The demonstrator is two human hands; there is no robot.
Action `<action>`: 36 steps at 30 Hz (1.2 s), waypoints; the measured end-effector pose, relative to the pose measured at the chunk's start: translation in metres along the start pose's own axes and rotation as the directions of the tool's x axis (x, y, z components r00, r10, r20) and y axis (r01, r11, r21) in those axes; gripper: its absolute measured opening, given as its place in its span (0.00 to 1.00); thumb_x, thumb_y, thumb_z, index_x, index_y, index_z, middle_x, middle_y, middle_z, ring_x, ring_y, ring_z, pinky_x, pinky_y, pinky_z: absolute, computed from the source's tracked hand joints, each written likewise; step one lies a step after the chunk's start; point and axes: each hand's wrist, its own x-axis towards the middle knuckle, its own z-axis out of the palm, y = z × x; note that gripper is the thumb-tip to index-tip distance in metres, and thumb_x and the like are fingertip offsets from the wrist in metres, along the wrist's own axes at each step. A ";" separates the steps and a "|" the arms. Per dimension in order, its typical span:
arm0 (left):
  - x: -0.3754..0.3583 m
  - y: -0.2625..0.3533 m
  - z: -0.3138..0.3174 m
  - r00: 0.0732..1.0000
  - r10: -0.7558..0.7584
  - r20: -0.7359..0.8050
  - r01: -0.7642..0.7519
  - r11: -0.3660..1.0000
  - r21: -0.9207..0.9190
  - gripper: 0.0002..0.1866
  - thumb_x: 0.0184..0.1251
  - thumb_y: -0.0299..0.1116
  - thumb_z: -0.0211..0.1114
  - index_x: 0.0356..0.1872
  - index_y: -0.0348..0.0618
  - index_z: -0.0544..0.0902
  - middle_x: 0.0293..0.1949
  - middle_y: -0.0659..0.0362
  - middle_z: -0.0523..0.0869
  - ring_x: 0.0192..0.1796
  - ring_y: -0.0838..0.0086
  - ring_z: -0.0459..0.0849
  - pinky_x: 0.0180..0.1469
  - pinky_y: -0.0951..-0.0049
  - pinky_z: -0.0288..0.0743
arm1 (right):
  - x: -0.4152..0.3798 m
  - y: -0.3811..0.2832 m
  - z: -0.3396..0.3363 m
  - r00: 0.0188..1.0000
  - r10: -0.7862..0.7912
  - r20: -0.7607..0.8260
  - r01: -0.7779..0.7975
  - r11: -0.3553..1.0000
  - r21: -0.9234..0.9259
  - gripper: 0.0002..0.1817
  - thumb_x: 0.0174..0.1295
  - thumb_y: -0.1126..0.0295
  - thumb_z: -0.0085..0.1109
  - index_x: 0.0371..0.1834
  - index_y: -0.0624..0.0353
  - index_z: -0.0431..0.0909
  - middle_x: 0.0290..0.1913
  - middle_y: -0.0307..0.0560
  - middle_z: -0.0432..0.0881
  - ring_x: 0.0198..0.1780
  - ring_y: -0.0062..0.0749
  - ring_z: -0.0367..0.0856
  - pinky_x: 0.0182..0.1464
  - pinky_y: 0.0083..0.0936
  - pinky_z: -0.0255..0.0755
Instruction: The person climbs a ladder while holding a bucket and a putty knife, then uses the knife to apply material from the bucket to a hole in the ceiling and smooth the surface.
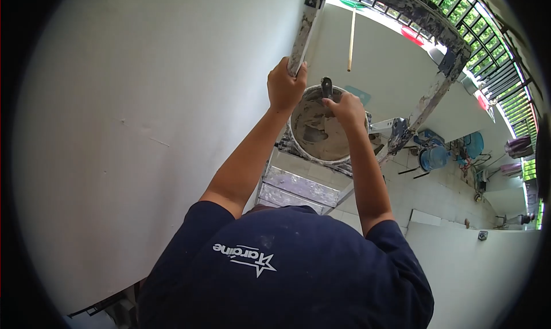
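My left hand (286, 86) is closed around the paint-spattered rail (300, 48) of a metal stepladder. On the right, my right hand (349, 109) is at the bucket's far right rim, its thumb against the dark handle (327, 88) of what looks like a putty knife; the curled fingers are partly hidden. The handle points up over the rim, and the blade cannot be made out clearly. Pale, wet filler (334, 142) coats the inside of the round bucket (294, 135), which sits on top of the ladder.
A smooth white wall (115, 145) rises close on the left. Ladder steps (298, 185) lie below the bucket. A wooden pole (351, 39) stands beyond it. At the right are a blue water bottle (434, 158), a white panel (459, 271) and a black railing (505, 65).
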 end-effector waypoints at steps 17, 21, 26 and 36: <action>0.002 -0.011 -0.002 0.997 0.066 -0.030 -0.066 0.998 0.016 0.12 0.67 0.38 0.69 0.40 0.38 0.85 0.27 0.51 0.87 0.29 0.58 0.87 0.38 0.60 0.80 | -0.005 0.043 -0.041 0.998 -0.012 0.065 -0.023 0.863 0.505 0.14 0.54 0.63 0.70 0.29 0.67 0.86 0.17 0.42 0.82 0.19 0.23 0.80 0.26 0.24 0.74; 0.000 -0.011 -0.003 0.998 0.066 -0.018 -0.066 0.998 0.018 0.13 0.67 0.39 0.68 0.40 0.38 0.85 0.27 0.51 0.87 0.30 0.58 0.87 0.38 0.59 0.80 | -0.008 0.040 -0.061 0.996 -0.055 -0.074 0.087 0.824 0.560 0.10 0.57 0.68 0.67 0.31 0.67 0.86 0.19 0.39 0.82 0.20 0.19 0.79 0.26 0.21 0.72; -0.001 -0.008 -0.003 1.000 -0.027 0.006 0.027 1.000 -0.012 0.10 0.60 0.35 0.69 0.39 0.43 0.84 0.29 0.54 0.88 0.32 0.54 0.87 0.50 0.58 0.78 | -0.028 0.030 -0.107 0.978 -0.198 -0.071 0.208 0.854 0.478 0.09 0.57 0.70 0.67 0.37 0.64 0.86 0.21 0.37 0.80 0.22 0.17 0.75 0.28 0.20 0.71; -0.002 -0.011 -0.003 1.000 0.000 0.005 -0.001 0.998 0.067 0.17 0.65 0.41 0.69 0.45 0.37 0.85 0.31 0.48 0.89 0.36 0.54 0.89 0.44 0.57 0.81 | -0.039 0.045 -0.065 0.955 -0.261 -0.141 0.296 0.855 0.426 0.08 0.62 0.70 0.66 0.34 0.64 0.82 0.19 0.36 0.75 0.24 0.14 0.71 0.29 0.20 0.68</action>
